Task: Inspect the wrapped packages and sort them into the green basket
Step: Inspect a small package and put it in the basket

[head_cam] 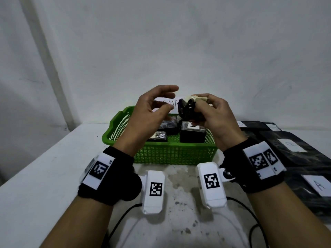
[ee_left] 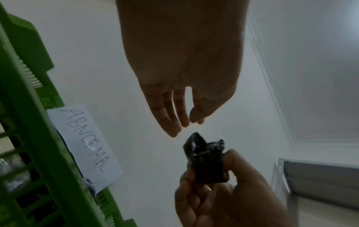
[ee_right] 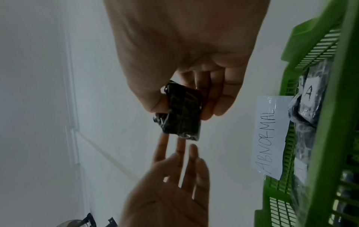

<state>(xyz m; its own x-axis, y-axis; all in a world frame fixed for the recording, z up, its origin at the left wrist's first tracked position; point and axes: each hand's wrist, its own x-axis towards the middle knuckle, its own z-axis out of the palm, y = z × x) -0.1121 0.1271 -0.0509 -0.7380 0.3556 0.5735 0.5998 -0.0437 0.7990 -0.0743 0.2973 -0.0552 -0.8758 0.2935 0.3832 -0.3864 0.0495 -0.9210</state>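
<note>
My right hand pinches a small black plastic-wrapped package between thumb and fingers, raised above the green basket. The same package shows dark and glossy in the right wrist view and again as a crumpled black package in the left wrist view. My left hand hovers just left of it with fingers spread and relaxed, a small gap apart from the package. Several black wrapped packages with white labels lie inside the basket.
A white paper label reading ABNORMAL is stuck on the basket's far wall. Black wrapped packs with white letter labels lie on the table to the right. A white wall stands close behind. Two white tagged devices with cables sit near me.
</note>
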